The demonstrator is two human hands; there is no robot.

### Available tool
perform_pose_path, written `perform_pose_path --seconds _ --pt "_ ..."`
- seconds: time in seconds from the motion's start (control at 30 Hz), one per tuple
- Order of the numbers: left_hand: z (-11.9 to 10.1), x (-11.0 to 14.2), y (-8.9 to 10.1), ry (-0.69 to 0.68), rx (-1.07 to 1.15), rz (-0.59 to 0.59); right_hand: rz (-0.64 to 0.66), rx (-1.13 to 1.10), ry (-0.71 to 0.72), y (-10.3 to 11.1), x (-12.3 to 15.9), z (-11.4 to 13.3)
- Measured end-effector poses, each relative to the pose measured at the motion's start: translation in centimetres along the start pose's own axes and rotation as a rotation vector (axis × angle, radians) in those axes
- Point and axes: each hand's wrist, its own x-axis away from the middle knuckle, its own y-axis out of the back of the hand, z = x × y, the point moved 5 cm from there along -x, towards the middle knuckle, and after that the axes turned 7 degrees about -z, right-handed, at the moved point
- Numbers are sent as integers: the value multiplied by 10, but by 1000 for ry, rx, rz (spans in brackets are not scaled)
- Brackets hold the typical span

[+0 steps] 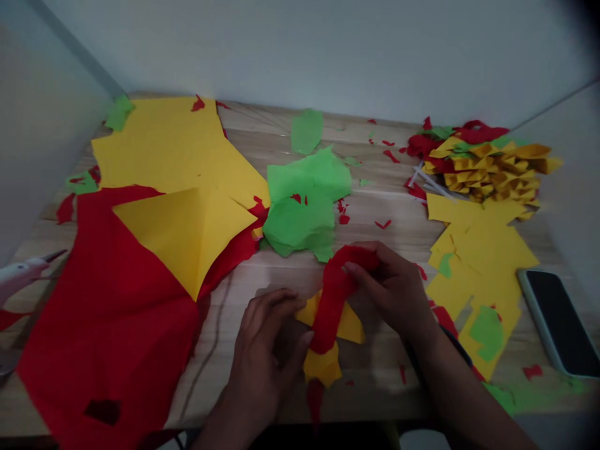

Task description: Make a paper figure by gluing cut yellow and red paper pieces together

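A curved red paper strip [330, 306] lies across a cut yellow paper piece [323, 367], with a small red pointed tip [315, 397] below it at the table's front edge. My right hand [398, 290] pinches the upper, bent end of the strip between thumb and fingers. On the other side, my left hand [269, 344] rests with thumb and fingers apart, its fingertips against the yellow piece's left edge and the thumb beside the strip's lower end. Part of the yellow piece is hidden under the red strip.
Large red [117, 312] and yellow paper sheets [164, 144] cover the left side. Crumpled green paper [304, 206] lies ahead of my hands. At right are folded yellow paper pieces [497, 169], yellow offcuts [487, 262] and a phone [560, 322]. A white-handled pointed tool [28, 272] juts in at left.
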Motion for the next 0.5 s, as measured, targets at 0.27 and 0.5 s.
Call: perform_pose_path --seconds 0.27,0.5 --pt "-26 -27 -17 41 -50 -22 -95 -72 91 4 -3 6" --pt "-12 -24 -4 283 289 13 -142 735 -8 87 47 -5"
